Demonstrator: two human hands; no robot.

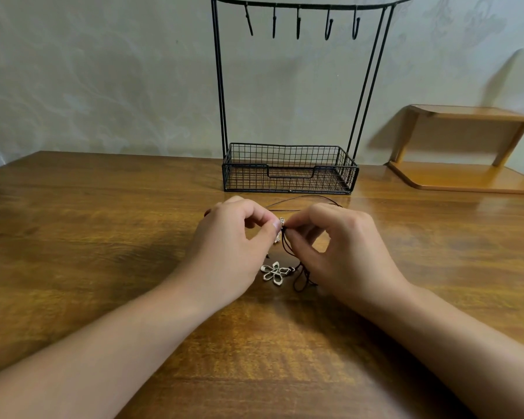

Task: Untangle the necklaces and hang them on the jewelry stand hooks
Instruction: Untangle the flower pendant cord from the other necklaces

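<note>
1. Currently left hand [233, 240] and right hand [336, 246] meet fingertip to fingertip over the table [103, 237], both pinching the tangle [282, 229].
2. Black cord [288, 252] hangs down between them.
3. Flower pendant [274, 273] lies flat just below, between the wrists.
4. Stand [291, 167] sits behind, hooks [328, 25] bare.

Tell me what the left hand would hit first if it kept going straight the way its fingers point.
The left hand points right, so it would most likely first meet the right hand's fingertips, nearly touching at the tangled black cord; depth is hard to judge.
</note>
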